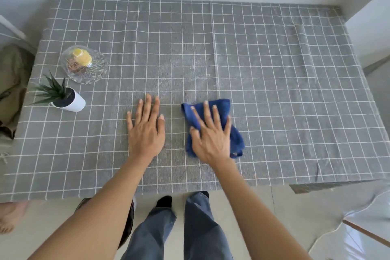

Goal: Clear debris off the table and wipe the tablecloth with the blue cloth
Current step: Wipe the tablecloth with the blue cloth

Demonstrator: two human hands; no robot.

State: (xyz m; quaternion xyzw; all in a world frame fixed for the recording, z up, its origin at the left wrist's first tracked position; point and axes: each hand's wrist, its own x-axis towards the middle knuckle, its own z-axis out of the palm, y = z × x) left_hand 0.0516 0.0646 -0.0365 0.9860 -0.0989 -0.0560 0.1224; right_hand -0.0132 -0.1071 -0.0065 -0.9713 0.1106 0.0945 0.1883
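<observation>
A grey tablecloth (pixel 263 65) with a white grid covers the table. On it, near the front middle, lies a crumpled blue cloth (pixel 221 107). My right hand (pixel 211 135) presses flat on top of this cloth, fingers spread. My left hand (pixel 146 131) rests flat on the bare tablecloth just left of it, fingers apart, holding nothing. Pale dusty smears show on the tablecloth beyond the hands, around the middle.
A glass dish (pixel 84 65) holding a yellow item stands at the left. In front of it lies a small white pot with a spiky green plant (pixel 63 97), tipped toward the left edge. A wall runs behind the table. My legs stand at the front edge.
</observation>
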